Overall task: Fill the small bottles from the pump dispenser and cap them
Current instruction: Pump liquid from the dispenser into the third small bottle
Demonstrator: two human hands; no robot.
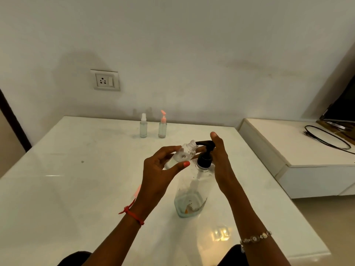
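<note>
Holding the small bottle (pixel 181 155) with its open mouth right at the black spout (pixel 201 143) is the big thing to get right. The left hand (pixel 159 169) curls its fingers and thumb round this bottle and keeps it tipped in the air, just beside the top of the pump dispenser (pixel 194 191), which stands on the white table (pixel 76 189). The right hand (pixel 221 160) lies with straight fingers against the black pump head. I think a slow push straight down is best, so the big bottle does not tip and nothing drips past the little mouth. It is hard to see if anything is coming out, because the bottle is clear. How full the small bottle is, I cannot tell. The dispenser seems to have only a little left at the bottom. A pink thing (pixel 137 191) on the table is mostly hidden by the left wrist; it may be a cap, but I cannot tell. Two more small bottles, one with a white top (pixel 143 127) and one with a pink top (pixel 162 126), stand far back, well apart from the hands.
</note>
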